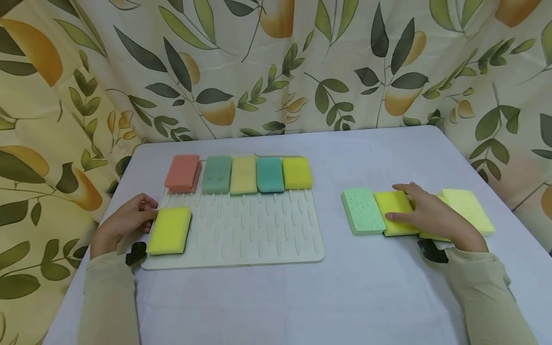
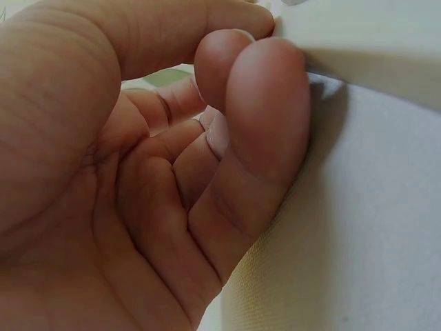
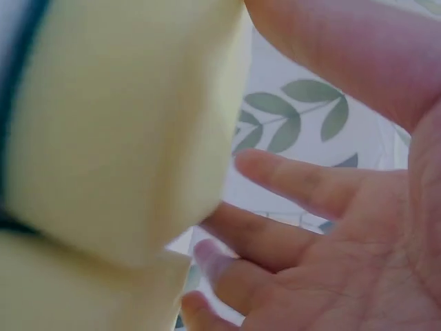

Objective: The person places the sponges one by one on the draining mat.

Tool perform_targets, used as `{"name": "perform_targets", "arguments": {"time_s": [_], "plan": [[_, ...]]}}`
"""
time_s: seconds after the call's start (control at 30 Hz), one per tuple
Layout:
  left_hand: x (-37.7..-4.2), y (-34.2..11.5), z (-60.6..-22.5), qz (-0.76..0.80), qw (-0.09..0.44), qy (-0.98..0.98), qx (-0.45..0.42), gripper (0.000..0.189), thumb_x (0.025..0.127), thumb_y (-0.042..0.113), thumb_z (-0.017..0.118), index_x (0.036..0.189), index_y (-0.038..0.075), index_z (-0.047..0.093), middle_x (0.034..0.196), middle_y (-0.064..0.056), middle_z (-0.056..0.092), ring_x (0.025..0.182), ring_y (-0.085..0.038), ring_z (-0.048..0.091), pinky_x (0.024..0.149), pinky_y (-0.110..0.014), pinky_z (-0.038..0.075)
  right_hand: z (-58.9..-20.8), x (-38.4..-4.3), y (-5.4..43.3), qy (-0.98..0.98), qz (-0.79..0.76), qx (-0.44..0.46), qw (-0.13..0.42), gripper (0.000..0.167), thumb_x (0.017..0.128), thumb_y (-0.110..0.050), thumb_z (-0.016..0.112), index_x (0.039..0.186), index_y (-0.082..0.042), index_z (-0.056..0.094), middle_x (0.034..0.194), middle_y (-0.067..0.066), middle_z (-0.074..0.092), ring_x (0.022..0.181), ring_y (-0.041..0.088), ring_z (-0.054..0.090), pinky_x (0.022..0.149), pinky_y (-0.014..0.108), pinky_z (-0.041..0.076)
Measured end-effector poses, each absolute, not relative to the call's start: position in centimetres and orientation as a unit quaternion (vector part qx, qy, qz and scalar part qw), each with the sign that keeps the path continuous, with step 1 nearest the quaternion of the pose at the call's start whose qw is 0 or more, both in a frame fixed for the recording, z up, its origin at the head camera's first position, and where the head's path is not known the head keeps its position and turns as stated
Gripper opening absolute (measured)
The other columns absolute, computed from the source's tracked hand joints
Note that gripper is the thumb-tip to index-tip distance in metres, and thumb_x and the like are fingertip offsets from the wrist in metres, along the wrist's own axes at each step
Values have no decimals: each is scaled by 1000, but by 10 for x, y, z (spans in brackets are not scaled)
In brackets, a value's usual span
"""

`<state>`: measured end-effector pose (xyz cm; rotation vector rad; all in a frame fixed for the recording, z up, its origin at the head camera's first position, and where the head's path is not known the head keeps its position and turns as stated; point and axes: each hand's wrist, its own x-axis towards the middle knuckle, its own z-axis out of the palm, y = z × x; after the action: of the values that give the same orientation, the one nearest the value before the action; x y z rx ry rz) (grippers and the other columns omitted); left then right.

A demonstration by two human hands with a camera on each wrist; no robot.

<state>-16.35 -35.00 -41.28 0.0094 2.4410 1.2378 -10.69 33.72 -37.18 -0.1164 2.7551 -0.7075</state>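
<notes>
Beside the left edge of a white ridged mat (image 1: 258, 239), my left hand (image 1: 131, 215) rests with loosely curled fingers. Its thumb is close to a yellow sponge (image 1: 169, 230) at the mat's front left; no object shows inside the palm in the left wrist view. My right hand (image 1: 431, 211) reaches over a yellow sponge (image 1: 390, 201), thumb and index finger spread across it. In the right wrist view, a pale yellow sponge (image 3: 117, 124) with a dark edge stands beside the fairly straight fingers (image 3: 296, 183). Part of the row lies hidden under this hand.
Along the mat's back edge sit pink sponges (image 1: 183, 171), a green sponge (image 1: 216, 175), a pale yellow sponge (image 1: 243, 175), a teal sponge (image 1: 270, 173) and a yellow sponge (image 1: 297, 172). A light green sponge (image 1: 363, 211) and pale yellow sponge (image 1: 470, 208) flank the right hand.
</notes>
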Motion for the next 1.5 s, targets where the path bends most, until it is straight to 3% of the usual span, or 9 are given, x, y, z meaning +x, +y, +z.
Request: {"name": "perform_targets", "arguments": {"time_s": [0.27, 0.67, 0.8, 0.9, 1.0, 1.13, 1.2, 1.37, 1.5], "plan": [[-163, -355, -413, 450, 196, 871, 3, 31, 108, 9, 56, 130, -9, 41, 87, -8, 55, 69, -19, 56, 66, -30, 53, -370, -94, 330, 962, -253, -50, 88, 90, 94, -23, 85, 158, 11, 32, 156, 42, 34, 143, 63, 30, 110, 77, 28], [-158, -356, -414, 461, 195, 866, 2, 31, 108, 8, 56, 128, -9, 41, 88, -8, 55, 69, -19, 56, 65, -30, 53, -380, -74, 323, 956, -276, -85, -44, 78, 89, -2, 86, 153, 10, 42, 151, 36, 40, 131, 54, 43, 99, 65, 42], [-160, -356, -416, 464, 197, 864, 2, 31, 107, 8, 57, 129, -9, 41, 88, -8, 55, 69, -18, 56, 65, -30, 53, -382, -65, 325, 954, -292, -41, -47, 81, 92, -6, 85, 157, 8, 39, 151, 37, 36, 129, 56, 45, 101, 36, 45], [-161, -357, -416, 462, 196, 865, 2, 31, 108, 8, 56, 129, -8, 41, 88, -7, 55, 69, -18, 56, 65, -30, 53, -381, -60, 327, 946, -323, 10, -26, 86, 96, -15, 83, 163, 6, 31, 151, 38, 37, 126, 56, 49, 84, 11, 41], [-162, -356, -415, 460, 195, 866, 3, 31, 108, 9, 56, 129, -8, 42, 88, -8, 55, 68, -18, 56, 65, -30, 53, -379, -57, 329, 931, -360, 57, -8, 85, 101, -26, 78, 165, 2, 29, 150, 36, 42, 122, 42, 56, 75, 4, 40], [-163, -354, -414, 453, 193, 870, 7, 31, 108, 9, 56, 129, -8, 42, 89, -8, 56, 69, -19, 56, 65, -30, 53, -378, -53, 333, 911, -401, 92, -26, 75, 103, -30, 75, 164, -5, 38, 147, 26, 47, 107, 5, 55, 74, 5, 46], [-163, -354, -414, 451, 192, 872, 6, 31, 108, 9, 56, 129, -8, 42, 88, -8, 56, 69, -19, 56, 65, -30, 53, -377, -54, 334, 905, -411, 102, -38, 73, 103, -32, 74, 164, -10, 41, 146, 20, 47, 103, -3, 52, 74, 6, 48], [-163, -354, -414, 456, 193, 869, 6, 30, 108, 9, 56, 129, -9, 42, 88, -8, 55, 69, -19, 56, 65, -30, 53, -372, -60, 326, 898, -426, 112, -29, 73, 103, -43, 72, 165, -18, 41, 147, 14, 46, 107, 3, 56, 76, 8, 47], [-164, -352, -414, 458, 195, 868, 5, 32, 108, 10, 56, 130, -8, 42, 87, -8, 55, 69, -19, 56, 65, -30, 53, -368, -66, 312, 892, -440, 97, -13, 75, 105, -45, 68, 166, -12, 38, 151, 21, 46, 109, 13, 58, 76, 12, 49]]}}
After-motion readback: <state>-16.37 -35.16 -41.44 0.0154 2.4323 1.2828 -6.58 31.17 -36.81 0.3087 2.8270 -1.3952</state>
